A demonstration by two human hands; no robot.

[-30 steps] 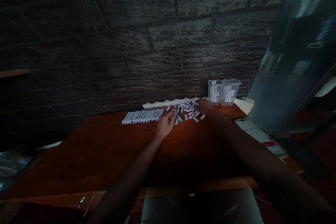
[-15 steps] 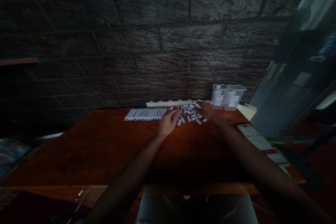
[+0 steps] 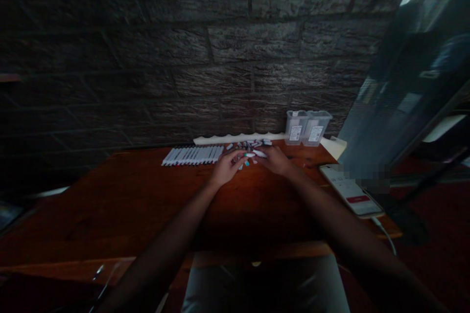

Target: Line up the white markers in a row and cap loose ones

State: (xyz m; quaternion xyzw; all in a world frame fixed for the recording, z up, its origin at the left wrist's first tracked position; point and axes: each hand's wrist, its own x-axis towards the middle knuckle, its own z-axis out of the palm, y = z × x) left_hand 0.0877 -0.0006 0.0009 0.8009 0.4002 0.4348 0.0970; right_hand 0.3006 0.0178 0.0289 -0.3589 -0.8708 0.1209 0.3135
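Observation:
In the head view my left hand (image 3: pixel 224 167) is pinched round a small white marker cap (image 3: pixel 250 155) with a green end. My right hand (image 3: pixel 276 160) grips another white cap (image 3: pixel 260 153), its tip close to the first one. Both hands meet just in front of a loose heap of short caps (image 3: pixel 270 143) in mixed colours, and cover part of it. To the left of them a neat row of white markers (image 3: pixel 193 155) lies side by side on the table.
Two clear plastic containers (image 3: pixel 315 129) with labels stand at the back right of the wooden table (image 3: pixel 128 200). A white wavy-edged strip (image 3: pixel 235 138) lies along the brick wall (image 3: pixel 176 83). A phone (image 3: pixel 352 193) with a cable (image 3: pixel 385 232) rests near the right edge.
My right hand has come back from the heap with a white cap and now meets my left hand. The view has shifted slightly, so things sit further left.

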